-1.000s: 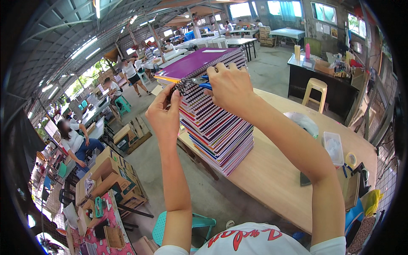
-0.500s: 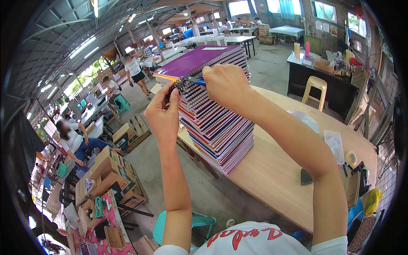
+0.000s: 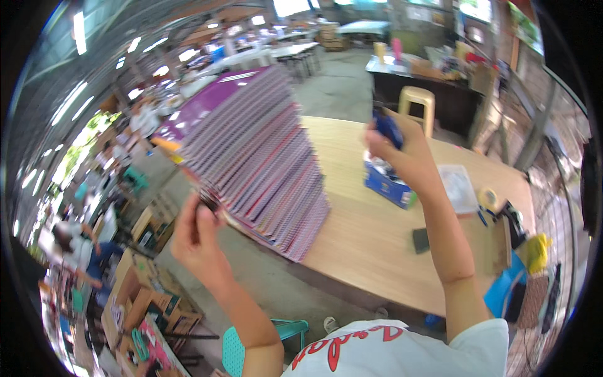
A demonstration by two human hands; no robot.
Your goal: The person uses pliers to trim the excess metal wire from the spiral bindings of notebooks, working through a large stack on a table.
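A tall stack of spiral-bound notebooks [image 3: 267, 166], with a purple cover on top, stands on the wooden table, its coiled spines facing me. At its lower left edge, my left hand [image 3: 202, 242] pinches a small bundle of dark wire pieces [image 3: 208, 201] between thumb and fingers. Motion blurs the bundle, so its exact form is unclear. Well to the right of the stack, my right hand [image 3: 407, 154] is raised over the table, closed round blue-handled pliers [image 3: 388, 129]. Their jaws are too smeared to make out.
On the wooden table [image 3: 352, 251] are a blue box [image 3: 386, 185], a clear plastic tray [image 3: 457, 188], a dark flat block [image 3: 421, 240] and a tape roll [image 3: 487, 198]. A teal stool [image 3: 233, 352] stands below; cardboard boxes [image 3: 151, 286] lie left. A cream stool [image 3: 418, 100] stands beyond. People sit at left.
My right hand has pulled the pliers away from the stack's top corner to the right. My left hand has dropped lower with the dark wire. The whole view has swung, blurring things.
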